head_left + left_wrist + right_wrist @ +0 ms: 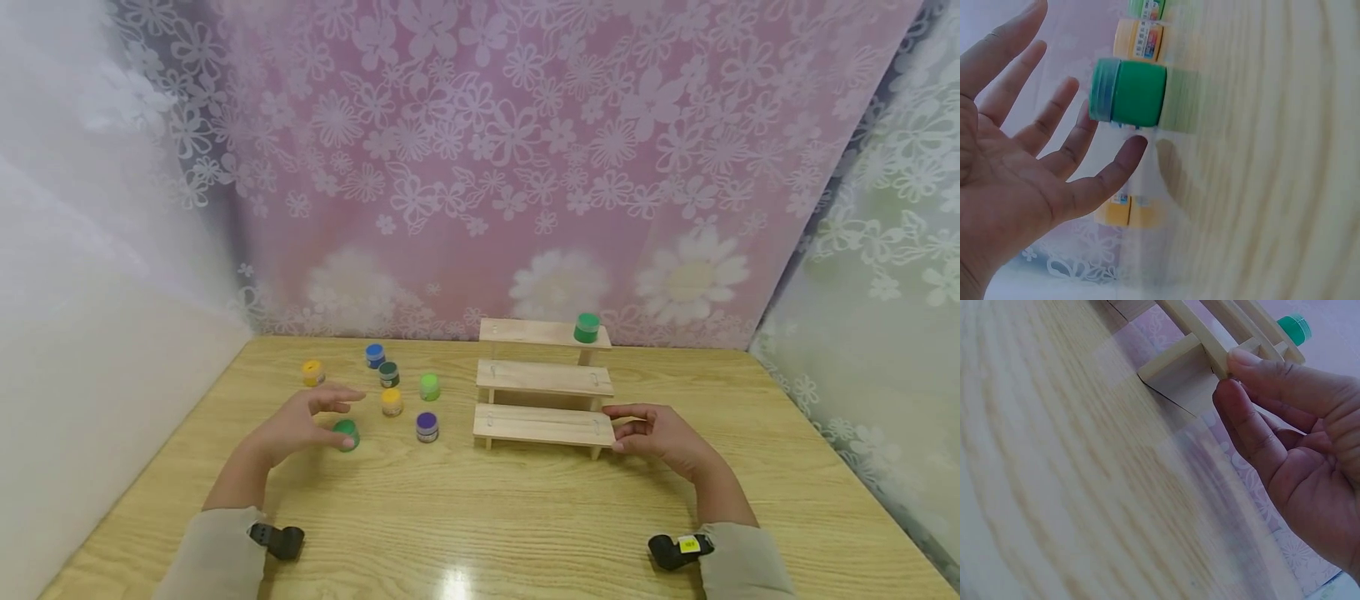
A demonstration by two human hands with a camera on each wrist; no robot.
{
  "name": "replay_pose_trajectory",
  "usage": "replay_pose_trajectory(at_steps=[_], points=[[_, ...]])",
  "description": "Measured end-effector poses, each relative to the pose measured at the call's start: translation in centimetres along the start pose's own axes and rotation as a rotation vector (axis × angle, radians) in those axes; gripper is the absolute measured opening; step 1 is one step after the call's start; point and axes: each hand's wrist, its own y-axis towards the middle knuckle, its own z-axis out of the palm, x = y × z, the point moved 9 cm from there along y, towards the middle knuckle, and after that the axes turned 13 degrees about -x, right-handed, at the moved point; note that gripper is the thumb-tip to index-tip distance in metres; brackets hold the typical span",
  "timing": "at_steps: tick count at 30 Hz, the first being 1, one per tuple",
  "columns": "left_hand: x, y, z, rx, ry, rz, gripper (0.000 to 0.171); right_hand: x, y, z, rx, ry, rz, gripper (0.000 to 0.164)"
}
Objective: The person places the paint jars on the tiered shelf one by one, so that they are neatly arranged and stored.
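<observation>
My left hand (303, 425) reaches over a green paint jar (346, 434) on the table, thumb beside it and fingers spread. In the left wrist view the fingers stand straight and apart around that jar (1129, 92), gripping nothing. On the right, a three-step wooden rack (543, 425) stands on the table. My right hand (663, 437) pinches the right end of its lowest step, thumb on top and fingertips beneath, as the right wrist view shows at the rack's edge (1200, 340). Another green jar (587, 327) sits on the top step at its right end.
Several more jars stand left of the rack: purple (427, 427), light green (429, 387), yellow (392, 402), dark green (388, 374), blue (375, 356) and another yellow (313, 372). A floral curtain (480, 167) hangs behind the wooden table (465, 517).
</observation>
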Motion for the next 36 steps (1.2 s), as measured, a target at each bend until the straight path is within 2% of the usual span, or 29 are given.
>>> replay_pose_trajectory(at_steps=[4, 10, 14, 20, 36], points=[[0.8, 0.0, -0.1, 0.035, 0.000, -0.036, 0.070, 0.2, 0.0, 0.1, 0.012, 0.000, -0.010, 0.065], [1.5, 0.0, -0.1, 0.112, -0.028, -0.026, 0.068, 0.4, -0.1, 0.0, 0.010, 0.004, -0.015, 0.065], [2.2, 0.0, -0.1, 0.139, -0.057, -0.040, 0.064, 0.3, 0.0, 0.0, 0.001, -0.003, -0.010, 0.064], [3.2, 0.2, -0.3, 0.136, -0.075, -0.069, 0.056, 0.4, -0.1, 0.1, 0.004, 0.015, -0.019, 0.063], [3.4, 0.5, 0.0, 0.108, -0.005, -0.063, 0.048, 0.3, -0.2, 0.0, -0.004, 0.022, -0.011, 0.064]])
